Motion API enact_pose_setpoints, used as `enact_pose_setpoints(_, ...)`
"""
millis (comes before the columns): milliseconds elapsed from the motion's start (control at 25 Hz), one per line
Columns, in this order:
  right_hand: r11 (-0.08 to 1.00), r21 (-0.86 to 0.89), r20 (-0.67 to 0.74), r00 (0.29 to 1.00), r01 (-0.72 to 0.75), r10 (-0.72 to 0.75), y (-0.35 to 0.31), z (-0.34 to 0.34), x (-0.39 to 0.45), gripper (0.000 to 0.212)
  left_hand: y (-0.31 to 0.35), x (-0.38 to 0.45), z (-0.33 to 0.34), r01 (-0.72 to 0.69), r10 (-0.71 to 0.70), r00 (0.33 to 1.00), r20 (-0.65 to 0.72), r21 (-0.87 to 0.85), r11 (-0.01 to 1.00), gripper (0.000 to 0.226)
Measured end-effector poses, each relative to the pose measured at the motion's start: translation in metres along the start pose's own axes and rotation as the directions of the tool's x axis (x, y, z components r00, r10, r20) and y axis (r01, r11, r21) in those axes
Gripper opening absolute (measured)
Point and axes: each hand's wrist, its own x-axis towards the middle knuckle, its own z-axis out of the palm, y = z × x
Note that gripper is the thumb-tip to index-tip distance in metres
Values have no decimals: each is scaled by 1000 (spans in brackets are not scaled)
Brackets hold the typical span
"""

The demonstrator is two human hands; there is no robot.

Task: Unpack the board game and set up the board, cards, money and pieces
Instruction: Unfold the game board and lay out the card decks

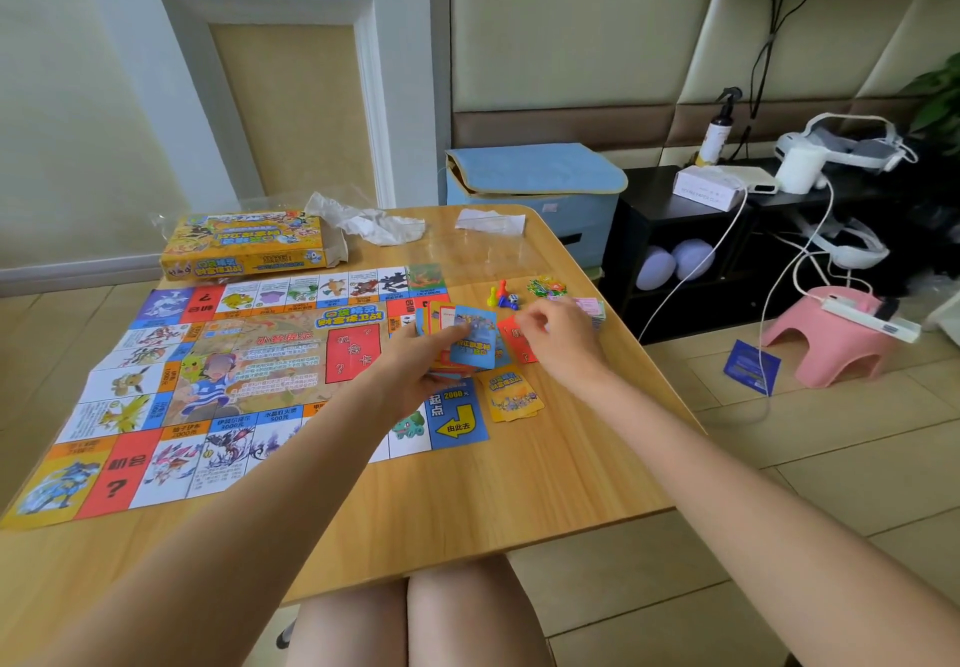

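The paper game board (223, 386) lies unfolded across the left of the wooden table (519, 484). My left hand (415, 365) holds a fanned stack of cards (467, 336) over the board's right edge, a blue card on top. My right hand (558, 341) pinches a red card (511, 334) beside the fan. A small pile of yellow cards (511, 396) rests on the table just below. Coloured pawns and a die (503, 296), a heap of small plastic pieces (545, 286) and a stack of paper money (592, 309) sit behind my right hand. The yellow game box (249, 245) stands at the back left.
Crumpled plastic wrap (369, 222) and a clear bag (491, 222) lie at the table's far edge. To the right of the table are a blue storage box (540, 193), a black shelf (701, 251), cables and a pink stool (831, 339). My knees are under the near edge.
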Motion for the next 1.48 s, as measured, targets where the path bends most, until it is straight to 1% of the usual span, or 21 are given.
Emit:
enact_pose_setpoints(40,977,206,93,995,-57,39,-6,-3,-1,24,1,-1,1,0,0,1000,17,-12,1000,16)
enact_pose_setpoints(80,944,312,178,983,-107,53,-11,-4,-3,25,2,-3,3,5,-4,999,38,-19,1000,16)
enact_pose_setpoints(120,927,350,211,975,-137,65,-14,-5,-5,23,3,-5,5,11,-9,998,55,-28,1000,18)
enact_pose_setpoints(160,914,374,185,978,-158,93,-15,-4,-4,19,4,-6,5,16,-14,998,56,-50,999,22)
enact_pose_setpoints(280,876,433,-22,969,-212,245,-13,-8,4,15,10,-6,-3,2,-6,1000,-29,-127,992,31)
enact_pose_setpoints(320,884,410,-35,964,-226,262,-11,-8,7,18,12,-7,-8,-3,-4,998,-65,-111,994,30)
enact_pose_setpoints(440,944,235,75,973,-232,220,-11,1,13,17,12,-9,-18,17,-26,993,-118,-72,997,20)
enact_pose_setpoints(600,995,-4,32,994,-104,104,-13,23,15,20,12,-7,-16,28,-36,993,-112,-73,997,17)
enact_pose_setpoints(680,981,-188,34,998,-38,46,-14,27,14,21,10,-5,-15,27,-33,994,-107,-62,998,17)
enact_pose_setpoints(760,932,-364,50,999,10,9,-13,28,12,21,8,-4,-15,30,-35,994,-104,-50,998,21)
enact_pose_setpoints(800,911,-412,53,999,26,-5,-13,27,12,22,7,-4,-15,35,-40,994,-104,-50,998,22)
enact_pose_setpoints(880,908,-415,50,998,53,-35,-14,25,11,21,6,-3,-16,43,-50,994,-100,-68,997,21)
enact_pose_setpoints(1000,942,-304,85,989,144,-124,-18,23,8,20,6,-4,-18,45,-54,995,-85,-99,994,21)
enact_pose_setpoints(1040,970,-200,75,989,141,-128,-19,23,8,21,5,-4,-17,44,-51,996,-76,-92,995,23)
enact_pose_setpoints(1120,991,127,95,994,51,-63,-25,20,10,22,3,-3,-18,35,-39,998,-47,-64,997,29)
enact_pose_setpoints(1160,967,253,135,991,-15,-20,-28,16,12,22,3,-3,-18,32,-33,999,-19,-63,998,30)
enact_pose_setpoints(1200,947,312,165,986,-71,20,-31,13,12,24,4,-4,-17,31,-29,999,19,-79,996,29)
enact_pose_setpoints(1280,935,323,189,978,-146,88,-30,4,11,31,6,-6,-14,26,-17,997,75,-131,991,21)
enact_pose_setpoints(1360,904,374,247,962,-207,117,-26,-4,6,26,8,-9,-11,-1,10,996,92,-93,996,11)
enact_pose_setpoints(1440,813,533,264,959,-233,102,-23,-12,1,12,11,-13,-8,-24,31,991,127,-53,998,9)
enact_pose_setpoints(1480,722,651,236,967,-233,100,-21,-17,0,6,12,-15,-7,-26,34,990,139,-57,998,10)
